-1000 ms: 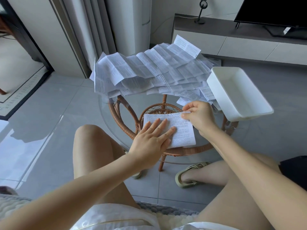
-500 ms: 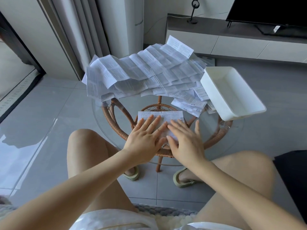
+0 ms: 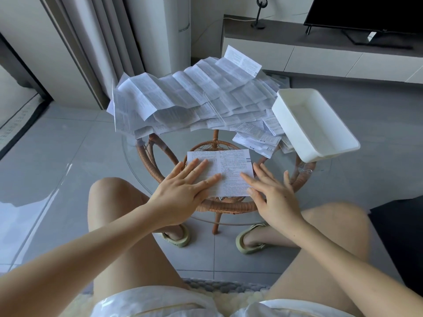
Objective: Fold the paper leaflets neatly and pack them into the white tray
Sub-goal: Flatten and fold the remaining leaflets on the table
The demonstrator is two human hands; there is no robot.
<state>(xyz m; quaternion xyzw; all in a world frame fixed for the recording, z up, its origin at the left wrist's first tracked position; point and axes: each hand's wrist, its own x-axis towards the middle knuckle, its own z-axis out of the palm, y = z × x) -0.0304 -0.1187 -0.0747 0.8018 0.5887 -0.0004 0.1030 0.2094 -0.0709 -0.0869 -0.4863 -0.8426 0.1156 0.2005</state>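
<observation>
From the head camera, a person sits at a small round glass table [image 3: 142, 172] on a woven cane base [image 3: 158, 165], with both knees in the lower part of the view. A folded leaflet [image 3: 229, 165] lies flat on the near part of the glass, printed side up, with a crease down its middle. The left hand [image 3: 183, 191] lies on its left half, palm down, the fingers straight and spread, pressing the paper and gripping nothing. The right hand [image 3: 272, 193] is flat too, its fingers straight. The fingertips rest on the lower right part of the leaflet and the palm lies over the glass just beside it. Behind the leaflet, a big loose pile of unfolded leaflets [image 3: 194, 99] covers the far half of the table, and some sheets hang over the left edge. The white tray [image 3: 286, 124] sits at the right edge of the table, well apart from the hands, with a few leaflets tucked under its left side. Through the glass two feet in pale sandals [image 3: 176, 239] show on the grey tiled floor [image 3: 68, 156]. A low cabinet [image 3: 320, 56] with a dark television [image 3: 366, 12] stands against the far wall, and curtains [image 3: 103, 42] hang at the left.
</observation>
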